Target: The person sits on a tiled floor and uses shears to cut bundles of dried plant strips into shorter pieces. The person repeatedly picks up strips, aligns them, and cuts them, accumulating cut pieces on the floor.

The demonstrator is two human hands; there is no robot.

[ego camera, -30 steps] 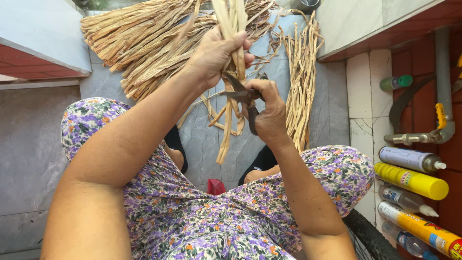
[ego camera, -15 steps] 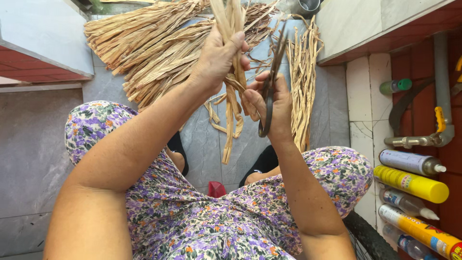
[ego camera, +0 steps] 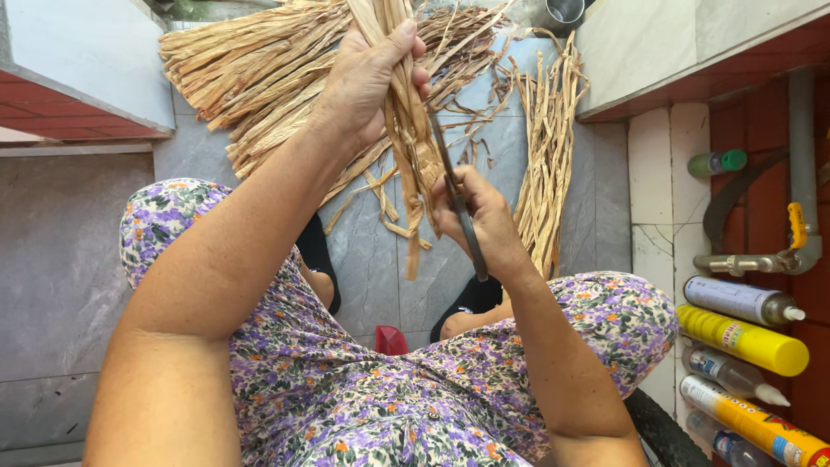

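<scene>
My left hand grips a bundle of dry tan straw strips that hangs down from the fist. My right hand is closed around a dark metal tool with a long thin blade, held against the right side of the hanging strips. Whether the tool is a knife or shears I cannot tell. My knees in floral purple cloth fill the lower part of the view.
A large heap of straw lies on the grey tiled floor behind my hands, and a narrower bunch lies to the right. Spray cans and bottles lie at the right by a pipe with a yellow tap. A red object sits between my feet.
The dark tool has swung from pointing up beside the bundle to lying slanted downward along it. My right hand has moved down slightly. My left hand keeps its grip on the strips.
</scene>
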